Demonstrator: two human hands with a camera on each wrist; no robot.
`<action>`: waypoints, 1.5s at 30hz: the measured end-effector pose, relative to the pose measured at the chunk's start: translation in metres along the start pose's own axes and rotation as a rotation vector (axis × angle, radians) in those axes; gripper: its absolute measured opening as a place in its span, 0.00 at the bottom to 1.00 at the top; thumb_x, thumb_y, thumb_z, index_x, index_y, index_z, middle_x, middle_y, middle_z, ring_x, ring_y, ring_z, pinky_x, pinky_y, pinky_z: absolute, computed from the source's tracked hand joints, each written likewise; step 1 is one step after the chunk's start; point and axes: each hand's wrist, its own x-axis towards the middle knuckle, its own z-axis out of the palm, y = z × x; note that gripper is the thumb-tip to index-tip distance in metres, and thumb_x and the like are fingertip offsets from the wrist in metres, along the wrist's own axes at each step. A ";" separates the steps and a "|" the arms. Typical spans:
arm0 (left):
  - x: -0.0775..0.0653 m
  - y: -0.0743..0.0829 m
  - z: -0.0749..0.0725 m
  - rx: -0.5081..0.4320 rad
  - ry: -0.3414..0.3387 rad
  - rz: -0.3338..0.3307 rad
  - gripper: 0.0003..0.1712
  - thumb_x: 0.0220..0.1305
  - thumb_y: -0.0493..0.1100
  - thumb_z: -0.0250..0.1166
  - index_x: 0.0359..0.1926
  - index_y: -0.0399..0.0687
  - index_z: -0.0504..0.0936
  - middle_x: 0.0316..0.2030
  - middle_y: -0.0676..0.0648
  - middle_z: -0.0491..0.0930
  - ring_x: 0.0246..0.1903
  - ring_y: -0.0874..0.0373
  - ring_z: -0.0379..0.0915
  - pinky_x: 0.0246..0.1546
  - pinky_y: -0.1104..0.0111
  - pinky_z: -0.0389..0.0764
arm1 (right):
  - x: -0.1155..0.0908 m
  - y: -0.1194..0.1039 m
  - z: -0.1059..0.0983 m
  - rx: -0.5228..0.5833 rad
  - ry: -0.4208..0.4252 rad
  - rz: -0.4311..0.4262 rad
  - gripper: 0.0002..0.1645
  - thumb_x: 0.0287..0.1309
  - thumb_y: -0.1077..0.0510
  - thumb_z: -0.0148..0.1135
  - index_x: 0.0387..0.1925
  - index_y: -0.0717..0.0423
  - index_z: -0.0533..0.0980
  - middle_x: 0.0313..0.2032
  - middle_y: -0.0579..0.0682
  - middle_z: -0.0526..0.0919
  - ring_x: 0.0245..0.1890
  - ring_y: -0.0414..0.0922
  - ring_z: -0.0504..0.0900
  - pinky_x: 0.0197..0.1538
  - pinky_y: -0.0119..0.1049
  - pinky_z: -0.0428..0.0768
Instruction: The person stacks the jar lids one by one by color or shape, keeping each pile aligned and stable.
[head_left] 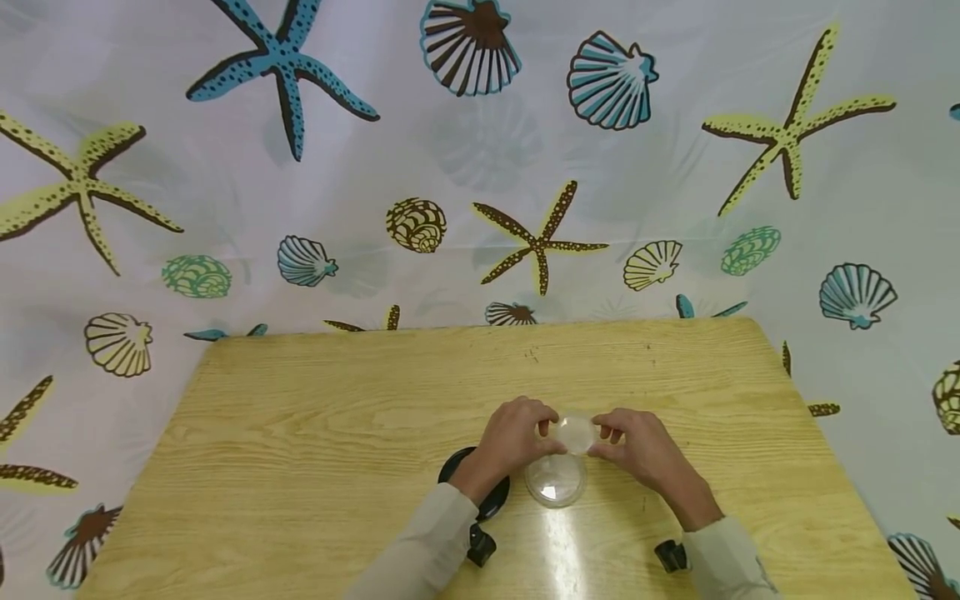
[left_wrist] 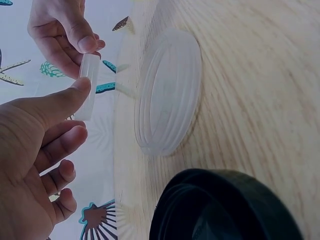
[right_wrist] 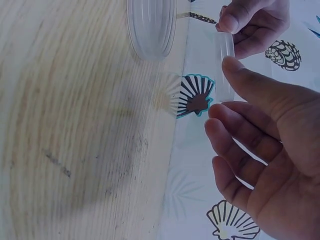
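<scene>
Between both hands, above the table, is a small translucent round plastic lid (head_left: pixel 576 434). My left hand (head_left: pixel 516 435) pinches its left edge between thumb and fingers, while the other fingers curl loosely below it in the left wrist view. The opposite edge is pinched by my right hand (head_left: pixel 637 446), its thumb (right_wrist: pixel 247 82) lying along the lid's face. A larger clear round lid (left_wrist: pixel 170 95) with ridged rings lies flat on the table just nearer to me. Beside my left forearm sits a round black container (left_wrist: pixel 220 200), partly hidden by the wrist in the head view.
The wooden table (head_left: pixel 315 417) has light grain and a few dark scuffs. Behind and around it hangs a white cloth (head_left: pixel 360 183) printed with starfish and shells. Small black devices (head_left: pixel 482 546) sit at both wrists.
</scene>
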 end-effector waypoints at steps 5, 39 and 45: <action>-0.001 0.001 0.000 -0.009 -0.018 -0.020 0.21 0.46 0.56 0.75 0.38 0.49 0.85 0.22 0.58 0.72 0.24 0.65 0.61 0.24 0.76 0.60 | 0.000 -0.001 0.001 -0.014 -0.007 0.007 0.21 0.48 0.53 0.72 0.45 0.58 0.82 0.29 0.42 0.80 0.29 0.35 0.75 0.31 0.29 0.72; -0.019 0.002 0.002 0.105 -0.103 -0.013 0.20 0.44 0.57 0.75 0.34 0.51 0.85 0.18 0.60 0.69 0.25 0.65 0.64 0.31 0.72 0.64 | -0.011 -0.005 0.021 0.000 -0.046 -0.048 0.20 0.45 0.54 0.74 0.41 0.58 0.82 0.26 0.41 0.79 0.27 0.33 0.75 0.30 0.27 0.73; -0.021 0.000 0.000 0.122 -0.097 -0.008 0.20 0.44 0.58 0.75 0.35 0.52 0.86 0.18 0.60 0.70 0.24 0.65 0.64 0.31 0.71 0.64 | -0.010 -0.007 0.022 -0.008 -0.030 -0.071 0.20 0.44 0.55 0.75 0.40 0.59 0.83 0.26 0.42 0.79 0.27 0.35 0.76 0.30 0.27 0.73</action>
